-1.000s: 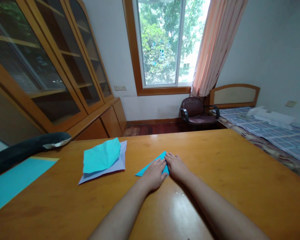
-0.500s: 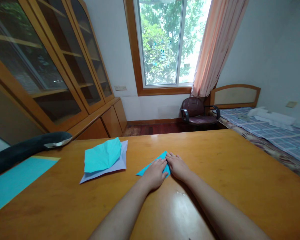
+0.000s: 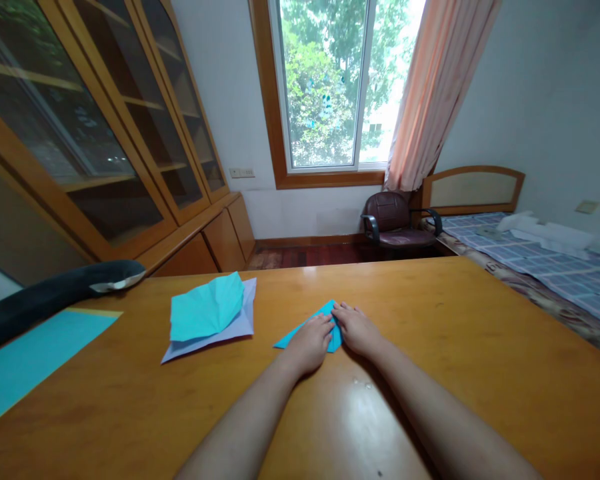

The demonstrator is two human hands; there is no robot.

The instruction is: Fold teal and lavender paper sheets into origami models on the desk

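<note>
While our left hand (image 3: pixel 307 343) and right hand (image 3: pixel 356 328) press flat, fingers together, on the folded blue paper (image 3: pixel 300 328) mid-table (image 3: pixel 460 347), right of the crumpled sheets (image 3: pixel 207 313), we judge the folding only partly done, more creases remaining

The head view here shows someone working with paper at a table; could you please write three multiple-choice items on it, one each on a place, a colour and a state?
1. Where does the crumpled paper lie?
A. left of the hands
B. on the bed
C. on the chair

2. What colour is the folded paper under the hands?
A. red
B. turquoise
C. yellow

3. How is the folded paper held?
A. lifted in the air
B. pressed flat on the table
C. dangling from one hand

Answers:
1 A, it sits on a pale sheet to the left.
2 B, its visible tip is turquoise.
3 B, left hand and right hand both rest on it.
</note>
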